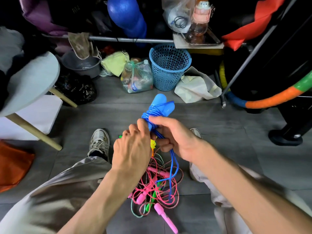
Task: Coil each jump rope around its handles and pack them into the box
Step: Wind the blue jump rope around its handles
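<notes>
Rope pile [155, 188] on floor [219, 125] between legs, basket [169, 66] beyond.

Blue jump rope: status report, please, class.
Both hands grip blue jump rope, partly coiled; tail hangs into tangled ropes on floor. No box visible.

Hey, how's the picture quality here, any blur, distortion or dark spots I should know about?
Head view: wide-angle bending curves the metal rail and the edges; the grey table at left and the trouser legs are smeared; the top clutter sits in deep shadow; the left hand, right hand and blue jump rope are sharp and evenly lit.
</notes>
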Action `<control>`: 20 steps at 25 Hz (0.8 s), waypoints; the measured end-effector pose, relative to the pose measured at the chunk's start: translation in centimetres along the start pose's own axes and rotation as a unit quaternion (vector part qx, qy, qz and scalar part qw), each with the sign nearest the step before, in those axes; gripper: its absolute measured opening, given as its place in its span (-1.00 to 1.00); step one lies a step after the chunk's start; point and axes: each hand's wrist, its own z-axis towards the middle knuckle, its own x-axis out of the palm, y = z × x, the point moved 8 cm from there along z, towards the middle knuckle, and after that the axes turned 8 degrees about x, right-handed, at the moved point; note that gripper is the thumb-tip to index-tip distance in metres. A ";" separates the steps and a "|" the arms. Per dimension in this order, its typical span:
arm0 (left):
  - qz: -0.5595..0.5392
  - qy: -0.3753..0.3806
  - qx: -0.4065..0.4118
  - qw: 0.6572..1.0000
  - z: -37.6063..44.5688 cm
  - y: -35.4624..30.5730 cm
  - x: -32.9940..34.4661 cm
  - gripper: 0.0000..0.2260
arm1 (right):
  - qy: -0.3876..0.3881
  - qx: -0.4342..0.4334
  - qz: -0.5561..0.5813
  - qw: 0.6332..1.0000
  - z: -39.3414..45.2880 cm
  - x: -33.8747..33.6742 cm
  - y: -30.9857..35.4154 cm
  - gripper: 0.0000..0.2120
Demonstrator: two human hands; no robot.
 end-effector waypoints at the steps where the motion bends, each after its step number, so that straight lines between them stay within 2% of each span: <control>1: -0.003 0.003 0.006 1.000 -0.1 -0.3 0.2 -0.84 | -0.013 -0.004 -0.015 1.000 -0.1 -0.2 -0.1 -0.68; 2: -0.024 0.000 0.006 1.000 -0.3 -0.5 0.3 -0.86 | -0.042 -0.011 -0.035 0.998 -0.2 -0.5 -0.1 -0.65; 4: -0.154 0.003 -0.011 0.988 -0.3 -0.1 0.4 -0.83 | -0.090 -0.036 -0.038 0.995 -0.1 -1.3 0.1 -0.63; 6: -0.325 0.015 -0.062 0.944 -0.1 1.3 0.4 -0.79 | -0.074 -0.073 -0.015 0.994 -0.1 -1.5 0.8 -0.63; 7: -0.413 0.043 -0.097 0.905 0.1 2.0 0.7 -0.79 | -0.049 -0.092 -0.016 0.994 -0.3 -1.3 1.4 -0.60; 8: -0.512 0.070 -0.126 0.847 0.2 2.3 0.9 -0.77 | -0.021 -0.107 -0.025 0.994 -0.5 -1.0 1.9 -0.57; 10: -0.673 0.111 -0.169 0.711 -0.1 2.1 1.0 -0.77 | 0.040 -0.113 -0.045 0.992 -1.0 -0.3 2.3 -0.46; 11: -0.714 0.130 -0.179 0.664 -0.4 1.7 0.8 -0.81 | 0.072 -0.113 -0.043 0.990 -1.2 0.2 2.3 -0.36; 13: -0.760 0.155 -0.191 0.602 -1.2 0.6 0.6 -0.83 | 0.125 -0.122 -0.036 0.984 -1.7 1.0 2.5 -0.16; 15: -0.770 0.175 -0.208 0.577 -1.7 0.1 0.6 -0.71 | 0.154 -0.135 -0.043 0.978 -1.8 1.6 2.7 0.02; 17: -0.773 0.196 -0.199 0.569 -2.0 0.1 0.9 -0.64 | 0.169 -0.143 -0.059 0.974 -2.1 1.9 2.7 0.05; 18: -0.785 0.214 -0.184 0.551 -2.0 0.0 1.0 -0.64 | 0.175 -0.148 -0.075 0.970 -2.4 2.1 2.8 0.04; 20: -0.828 0.256 -0.141 0.479 -2.3 -0.8 1.2 -0.61 | 0.178 -0.158 -0.102 0.966 -3.0 2.3 3.1 0.05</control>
